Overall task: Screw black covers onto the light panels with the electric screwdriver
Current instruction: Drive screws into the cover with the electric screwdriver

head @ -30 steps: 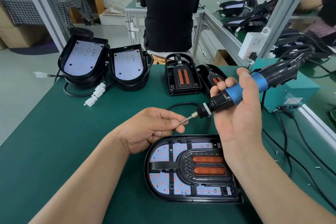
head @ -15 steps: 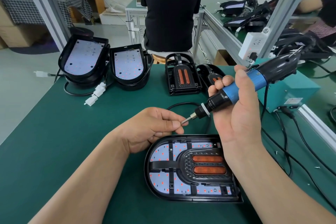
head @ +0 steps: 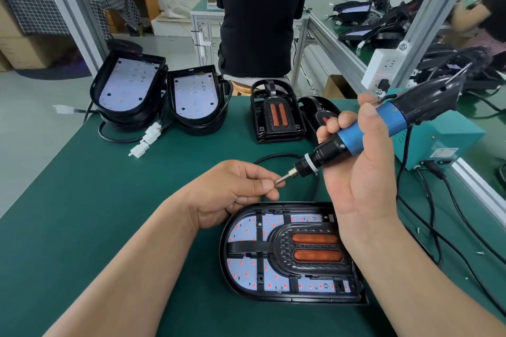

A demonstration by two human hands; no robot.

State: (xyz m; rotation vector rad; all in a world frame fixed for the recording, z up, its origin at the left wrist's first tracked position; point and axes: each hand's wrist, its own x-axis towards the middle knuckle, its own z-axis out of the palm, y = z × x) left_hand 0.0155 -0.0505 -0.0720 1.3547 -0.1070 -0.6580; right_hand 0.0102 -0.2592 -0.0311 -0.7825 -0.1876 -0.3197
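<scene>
Just above the green desk (head: 95, 213), a worker's right grip (head: 361, 180) wraps the blue-and-black electric screwdriver (head: 358, 137), tilting it so the bit (head: 286, 178) points toward the left grip (head: 232, 194), whose thumb and forefinger pinch at the tip, apparently seating a screw too small to make out. Directly beneath both grips the light panel (head: 243, 232) lies flat with its black cover (head: 282, 241) laid on top, seemingly placed so the loaded driver need only drop onto a screw hole.
</scene>
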